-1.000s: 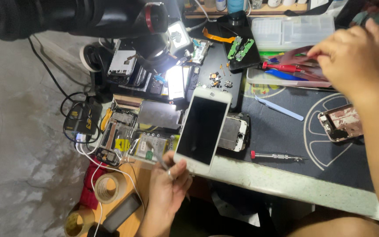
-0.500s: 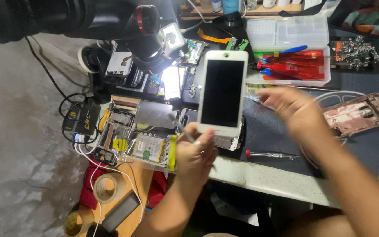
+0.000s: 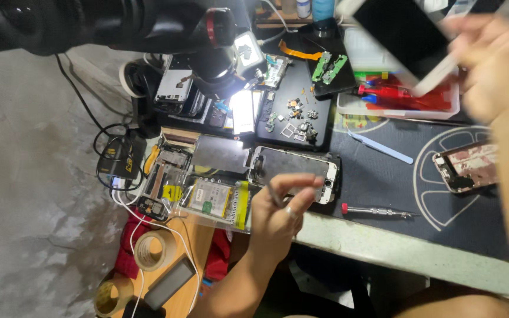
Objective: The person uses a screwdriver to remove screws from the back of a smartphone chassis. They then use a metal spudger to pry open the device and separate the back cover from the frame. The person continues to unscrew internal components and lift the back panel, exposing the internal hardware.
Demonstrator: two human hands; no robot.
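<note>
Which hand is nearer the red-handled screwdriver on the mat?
Left. The left hand hovers just beside the red-handled screwdriver; the right hand is raised far above it, holding the white phone screen.

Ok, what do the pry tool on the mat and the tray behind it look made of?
Pry tool: likely plastic, pale blue and matte, thin flat strip. Tray: seemingly clear plastic, the red tools show through its wall. Mat: dark, dull, possibly rubbery.

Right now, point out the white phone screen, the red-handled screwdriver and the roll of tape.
white phone screen (image 3: 405, 38), head view, on its dark glass.
red-handled screwdriver (image 3: 375, 210), head view, on its metal shaft.
roll of tape (image 3: 152, 249), head view, on its rim.
</note>
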